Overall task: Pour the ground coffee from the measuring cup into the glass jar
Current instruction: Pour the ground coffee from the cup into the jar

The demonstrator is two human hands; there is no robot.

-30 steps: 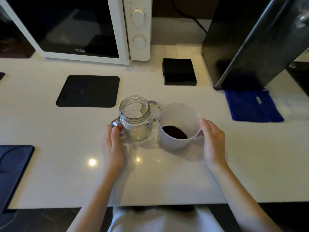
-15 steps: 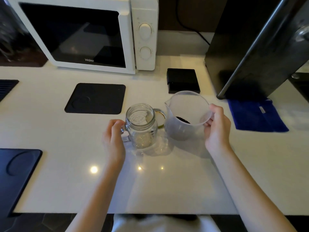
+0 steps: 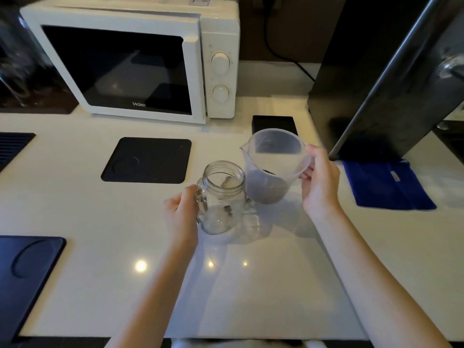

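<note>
A clear glass jar with a side handle stands upright and open on the white counter. My left hand grips its handle on the left side. A translucent plastic measuring cup with dark ground coffee in its bottom is lifted off the counter, just right of and slightly above the jar's mouth, its spout pointing left. My right hand holds the cup by its handle side. The cup is close to upright, and no coffee is leaving it.
A white microwave stands at the back left and a tall black appliance at the back right. Black mats lie left of the jar, a small black box behind the cup, a blue cloth to the right.
My right hand has raised the measuring cup off the counter and brought it higher beside the jar. My left hand has stayed on the jar's handle. The view has tilted upward.
</note>
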